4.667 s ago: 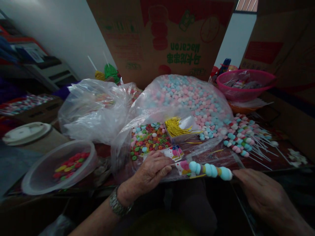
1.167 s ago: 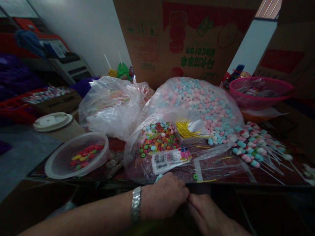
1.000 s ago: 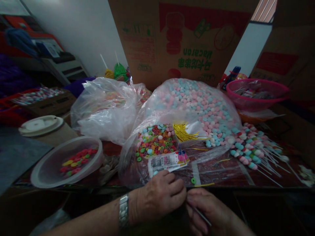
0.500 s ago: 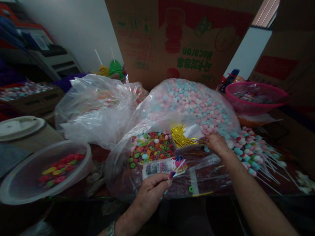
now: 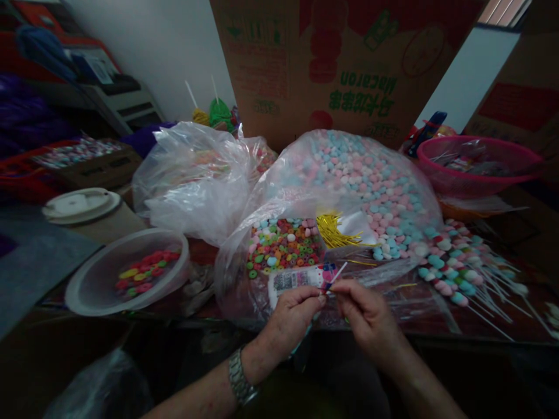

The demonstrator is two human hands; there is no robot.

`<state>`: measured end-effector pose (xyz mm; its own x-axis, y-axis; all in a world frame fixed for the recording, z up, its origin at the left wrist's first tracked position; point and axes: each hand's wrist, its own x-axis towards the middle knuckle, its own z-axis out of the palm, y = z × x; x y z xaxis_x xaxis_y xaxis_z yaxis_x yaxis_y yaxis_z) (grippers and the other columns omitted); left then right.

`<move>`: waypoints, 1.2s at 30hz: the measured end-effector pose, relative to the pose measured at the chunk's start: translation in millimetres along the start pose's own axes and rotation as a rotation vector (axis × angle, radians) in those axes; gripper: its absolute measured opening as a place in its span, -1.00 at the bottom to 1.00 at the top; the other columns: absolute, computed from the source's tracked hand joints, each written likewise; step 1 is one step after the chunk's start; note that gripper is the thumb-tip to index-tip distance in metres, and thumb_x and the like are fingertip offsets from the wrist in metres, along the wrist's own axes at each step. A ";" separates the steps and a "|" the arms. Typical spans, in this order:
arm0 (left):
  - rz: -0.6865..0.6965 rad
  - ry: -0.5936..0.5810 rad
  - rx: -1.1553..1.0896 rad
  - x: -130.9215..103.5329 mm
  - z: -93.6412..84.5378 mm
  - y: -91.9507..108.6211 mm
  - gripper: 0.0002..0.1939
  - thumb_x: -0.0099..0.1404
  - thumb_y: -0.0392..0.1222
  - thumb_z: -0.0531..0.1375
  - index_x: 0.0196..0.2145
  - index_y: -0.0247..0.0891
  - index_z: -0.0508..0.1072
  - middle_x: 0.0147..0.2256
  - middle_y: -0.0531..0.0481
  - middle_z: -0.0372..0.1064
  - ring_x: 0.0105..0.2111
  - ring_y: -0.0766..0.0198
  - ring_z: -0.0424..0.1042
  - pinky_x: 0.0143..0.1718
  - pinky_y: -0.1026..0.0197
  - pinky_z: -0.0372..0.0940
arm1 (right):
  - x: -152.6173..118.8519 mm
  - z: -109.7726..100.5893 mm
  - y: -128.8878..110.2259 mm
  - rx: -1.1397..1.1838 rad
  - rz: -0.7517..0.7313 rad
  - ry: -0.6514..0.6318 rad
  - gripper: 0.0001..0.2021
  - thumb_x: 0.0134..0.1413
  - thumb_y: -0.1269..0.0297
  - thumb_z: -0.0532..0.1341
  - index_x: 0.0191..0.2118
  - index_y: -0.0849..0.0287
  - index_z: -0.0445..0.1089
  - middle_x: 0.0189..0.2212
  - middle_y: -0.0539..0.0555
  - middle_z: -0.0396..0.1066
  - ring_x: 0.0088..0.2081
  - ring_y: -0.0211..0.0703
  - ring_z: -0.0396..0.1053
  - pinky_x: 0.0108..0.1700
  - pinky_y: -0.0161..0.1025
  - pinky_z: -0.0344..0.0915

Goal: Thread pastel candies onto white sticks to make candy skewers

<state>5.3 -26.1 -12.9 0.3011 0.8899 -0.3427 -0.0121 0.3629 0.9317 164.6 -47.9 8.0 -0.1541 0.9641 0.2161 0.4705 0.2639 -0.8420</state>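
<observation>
My left hand (image 5: 294,314) is closed in a pinch round a printed plastic wrapper gathered about a white stick (image 5: 338,272). The stick's upper end juts out above the fingers, while whatever hangs below is mostly hidden by the hand. My right hand (image 5: 369,317) meets it at the gathered neck, thumb and fingers pinched together; what they hold is too small to make out. Just behind the hands lies a flat printed bag (image 5: 290,280). Gold twist ties (image 5: 335,231) rest in a small white box beyond it, beside loose ring-shaped candies (image 5: 283,247).
A large clear bag of pastel marshmallows (image 5: 349,169) fills the middle. Marshmallow skewers (image 5: 467,267) lie at right, below a pink basket (image 5: 476,180). At left are a translucent bowl (image 5: 82,291) with candy rings and another plastic bag (image 5: 187,198). A cardboard box (image 5: 279,70) stands behind.
My right hand has come from the gold twist ties back to the wrapper's neck beside my left hand. My left hand keeps its hold. The view has shifted somewhat.
</observation>
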 end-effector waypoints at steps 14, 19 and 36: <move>0.158 -0.143 0.116 -21.1 -3.8 -3.4 -0.72 0.20 -0.04 0.08 -0.48 -0.31 0.40 -0.52 0.04 0.23 -0.47 0.33 0.19 -0.42 0.30 0.16 | -25.2 41.2 0.1 0.230 0.172 0.009 -0.34 0.11 0.35 0.07 0.31 0.21 -0.18 -0.63 -0.17 0.10 -0.59 -0.30 0.08 -0.51 -0.35 0.08; 0.199 -0.061 0.114 -23.1 -5.0 0.0 -0.73 0.18 -0.06 0.11 -0.56 -0.29 0.33 -0.58 0.10 0.15 -0.53 0.39 0.14 -0.50 0.35 0.13 | -31.1 52.5 1.8 0.385 0.204 0.265 -0.41 0.10 0.22 0.17 0.23 0.18 0.02 -0.61 -0.13 0.23 -0.56 -0.27 0.22 -0.45 -0.33 0.22; 0.404 0.158 0.207 -24.5 -5.2 4.1 -0.72 0.09 -0.01 0.26 -0.39 -0.26 0.32 -0.42 0.04 0.33 -0.37 0.30 0.34 -0.31 0.25 0.28 | -23.0 39.4 -0.9 -0.303 -0.333 0.341 -0.80 0.17 0.44 -0.02 -0.39 0.16 0.30 -0.55 0.04 0.36 -0.50 -0.21 0.30 -0.46 -0.30 0.18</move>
<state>-7.1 -44.9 -1.3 0.1629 0.9853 0.0524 0.0965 -0.0688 0.9930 133.5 -71.4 -15.8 -0.0709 0.7683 0.6361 0.6808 0.5033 -0.5321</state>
